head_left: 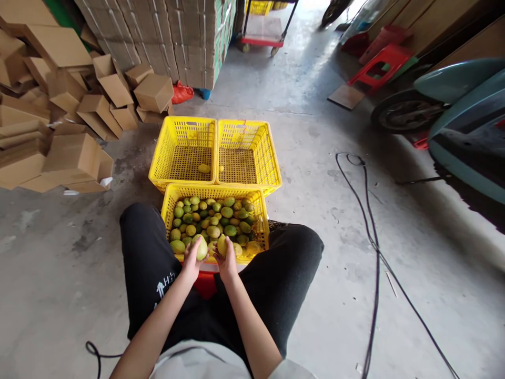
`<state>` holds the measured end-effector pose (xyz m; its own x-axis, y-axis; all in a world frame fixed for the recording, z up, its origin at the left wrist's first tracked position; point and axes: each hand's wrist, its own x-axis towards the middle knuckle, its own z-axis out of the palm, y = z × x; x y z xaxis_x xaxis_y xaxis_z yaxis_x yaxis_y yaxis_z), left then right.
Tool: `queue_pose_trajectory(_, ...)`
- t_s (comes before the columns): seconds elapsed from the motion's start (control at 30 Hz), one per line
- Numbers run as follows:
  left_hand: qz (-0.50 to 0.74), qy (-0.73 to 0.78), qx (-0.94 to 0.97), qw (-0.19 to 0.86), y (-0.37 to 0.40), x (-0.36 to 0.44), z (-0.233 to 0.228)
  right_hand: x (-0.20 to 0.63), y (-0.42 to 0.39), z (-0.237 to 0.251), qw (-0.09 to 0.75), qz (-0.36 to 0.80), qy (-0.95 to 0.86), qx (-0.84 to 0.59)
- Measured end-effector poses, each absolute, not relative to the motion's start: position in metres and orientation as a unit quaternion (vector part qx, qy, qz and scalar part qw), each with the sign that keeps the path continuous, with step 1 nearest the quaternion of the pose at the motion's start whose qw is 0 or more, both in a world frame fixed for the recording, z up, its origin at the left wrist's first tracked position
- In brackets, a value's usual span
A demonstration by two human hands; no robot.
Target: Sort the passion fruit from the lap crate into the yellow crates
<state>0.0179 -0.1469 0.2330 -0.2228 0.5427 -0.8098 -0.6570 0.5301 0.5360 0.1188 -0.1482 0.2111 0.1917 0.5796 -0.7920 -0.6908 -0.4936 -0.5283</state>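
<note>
My left hand (191, 261) is closed around a large pale green-yellow lemon (201, 249). Close beside it, my right hand (228, 262) grips a yellower lemon (222, 244). Both hands are over the near edge of a yellow plastic crate (215, 190) between my knees. Many green and yellow lemons (213, 231) cover the bottom of this crate. Beyond it, two more yellow crates stand side by side. A single yellow lemon (204, 168) lies in the far left crate (158, 158), and another small one (221, 169) is in the far right crate (272, 158).
Folded cardboard boxes (74, 158) are heaped on the left, beside a tall strapped stack of cartons (158, 37). A black cable (376, 273) runs across the concrete floor on the right. Further right are a teal scooter (465, 116) and a red stool (381, 68). A trolley (262, 39) stands behind.
</note>
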Motion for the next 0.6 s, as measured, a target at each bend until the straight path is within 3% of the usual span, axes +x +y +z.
queue_pose_trajectory(0.37,0.494,0.617,-0.078,0.608,-0.1476,0.0177,0.2377,0.121,-0.1454,0.2097,0.479,0.621,0.12,-0.609)
queue_pose_trajectory(0.6,0.448,0.602,-0.135,0.646,-0.1431,0.018,0.2411,0.1186,-0.1456,0.2132,0.497,0.626,0.071,-0.597)
